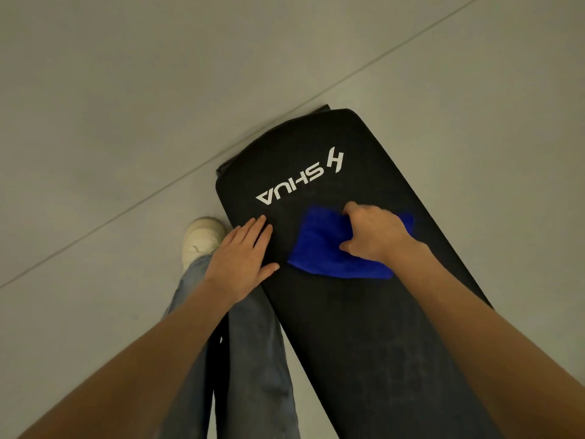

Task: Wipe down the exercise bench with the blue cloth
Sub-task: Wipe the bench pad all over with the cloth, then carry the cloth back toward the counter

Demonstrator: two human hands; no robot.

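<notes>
A long black padded exercise bench [364, 327] with white SHUA lettering [299, 180] was seen running from six toward twelve o'clock over pale grey floor tiles [126, 90]. The folded bright blue cloth [319, 245] was pressed onto the pad by the right hand [375, 232], fingers curled over it. At its nine o'clock, the left hand [242, 259] was laid flat, fingers spread, on the bench's edge.

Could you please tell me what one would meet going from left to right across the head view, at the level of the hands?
Pale grey floor → cream-white shoe → left hand, flat on the edge of the black padded exercise bench → blue cloth → right hand, gripping the cloth.
</notes>
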